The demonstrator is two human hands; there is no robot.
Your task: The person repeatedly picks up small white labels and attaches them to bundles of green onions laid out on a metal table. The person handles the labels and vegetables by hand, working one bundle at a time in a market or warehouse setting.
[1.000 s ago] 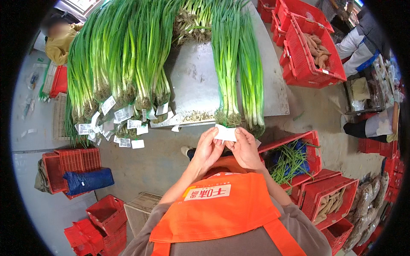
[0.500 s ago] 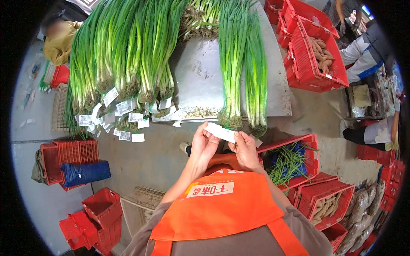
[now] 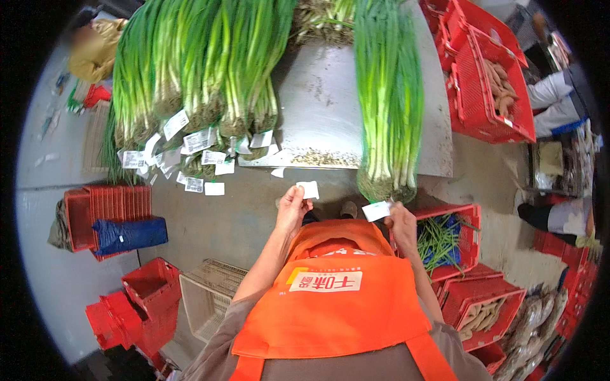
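Observation:
My left hand (image 3: 292, 208) pinches a small white label (image 3: 308, 190) between thumb and fingers, just off the table's front edge. On the right, my right hand (image 3: 402, 223) has its fingers closed at the edge of another white label (image 3: 376, 211), just below the roots of a green onion bundle. Two bundles of green onions (image 3: 387, 120) lie side by side there, roots overhanging the edge. To the left, several more green onion bundles (image 3: 197, 70) lie in a row, with white tags (image 3: 201, 140) hanging by their roots.
The metal table (image 3: 330, 95) has soil along its front edge. Farther back lie loose green onions (image 3: 323, 24). Red crates (image 3: 489, 82) with sweet potatoes stand right; a crate of cut greens (image 3: 448, 244) is nearby. Empty red crates (image 3: 152, 298) and a beige crate (image 3: 206, 298) stand left. Other people are around.
My hands have moved apart from the label they both held; the left keeps one, the right has gone right to a bundle's tag. The two right bundles now appear closer together.

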